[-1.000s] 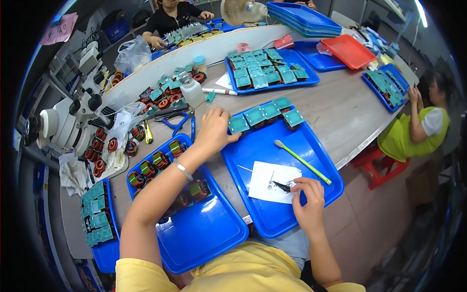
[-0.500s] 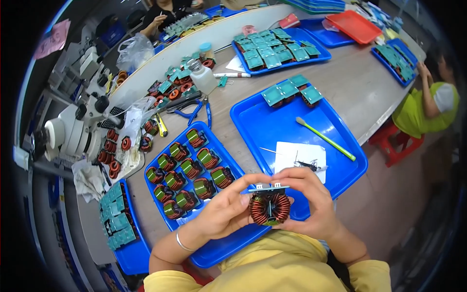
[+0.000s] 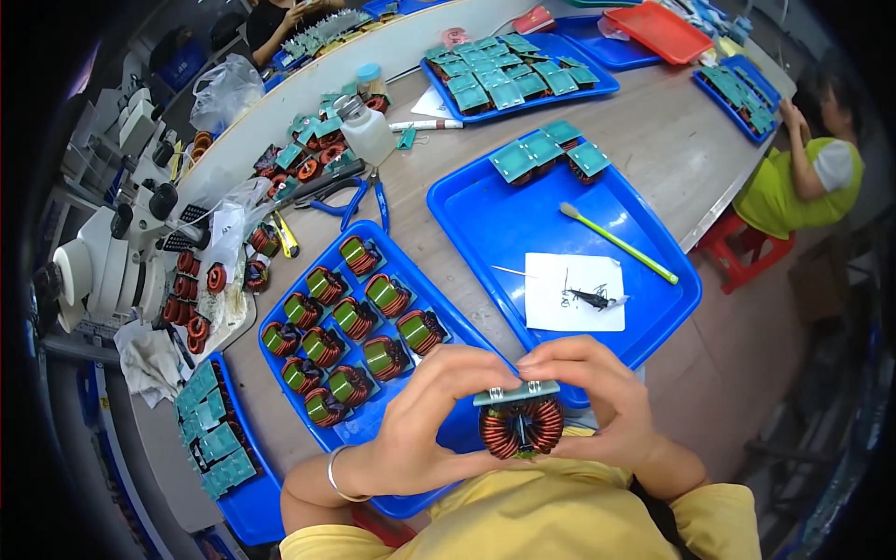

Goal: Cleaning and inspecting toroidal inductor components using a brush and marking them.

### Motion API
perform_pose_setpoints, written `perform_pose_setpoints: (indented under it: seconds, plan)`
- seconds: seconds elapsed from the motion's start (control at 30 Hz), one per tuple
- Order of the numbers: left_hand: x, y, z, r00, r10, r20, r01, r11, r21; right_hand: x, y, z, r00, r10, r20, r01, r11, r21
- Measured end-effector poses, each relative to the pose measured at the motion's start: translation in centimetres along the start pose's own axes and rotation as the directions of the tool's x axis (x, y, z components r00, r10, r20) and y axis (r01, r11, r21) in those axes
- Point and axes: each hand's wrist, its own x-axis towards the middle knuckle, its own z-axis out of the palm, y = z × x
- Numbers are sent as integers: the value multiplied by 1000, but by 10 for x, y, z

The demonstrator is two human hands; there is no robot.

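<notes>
A grey, wood-grained bench [image 3: 401, 210] sweeps from the lower left of the frame to the upper right, where a co-worker in a yellow-green vest [image 3: 789, 187] sits at its edge. Microscopes [image 3: 98, 252] stand along the left side. On the bench in front of you are two large blue trays: the left tray [image 3: 415, 271] carries rows of toroidal coils [image 3: 354, 317] with green-faced middles, and the right tray [image 3: 523, 224] has four green circuit boards [image 3: 514, 162] with coils under them at its top end.

At the lower middle, your left hand [image 3: 420, 429] and right hand [image 3: 602, 406] grasp one copper-wound toroidal inductor [image 3: 520, 429] between them, the fingers of both curled over its top and the thumbs low. It hangs upright before your yellow shirt, its small board [image 3: 515, 394] uppermost, with bright terminals on that board's upper side.

In the right tray, a green-handled brush [image 3: 621, 245] lies slanting beside a white paper [image 3: 551, 315], which bears a small dark object [image 3: 590, 299] too unclear to name.
</notes>
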Motion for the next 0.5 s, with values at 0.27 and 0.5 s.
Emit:
perform_pose_setpoints:
  seconds: [0.27, 0.5]
  plan:
    - [0, -12, 4, 999, -30, -37, 25, 991, -133, 11, 76, -93, 863, 38, -504, -394, 676, -623]
    - [0, -14, 5, 995, -89, -50, 78, 979, -188, 8, 108, -109, 854, 142, -501, -510, 425, -748]
